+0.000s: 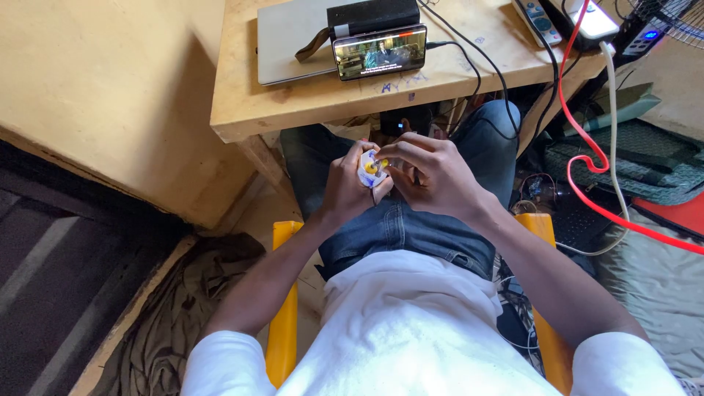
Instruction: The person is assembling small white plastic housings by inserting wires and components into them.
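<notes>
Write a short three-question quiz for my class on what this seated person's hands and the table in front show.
1. True or false: both hands hold the small white and yellow object above the lap.
2. Which stands propped on the wooden table? A) a phone with a lit screen B) a cup C) a book
3. Fill in: the long cable looping down on the right is ____.

Key
1. True: the left hand cups it, and the right hand pinches it with its fingers.
2. A, the phone.
3. Red.
</notes>
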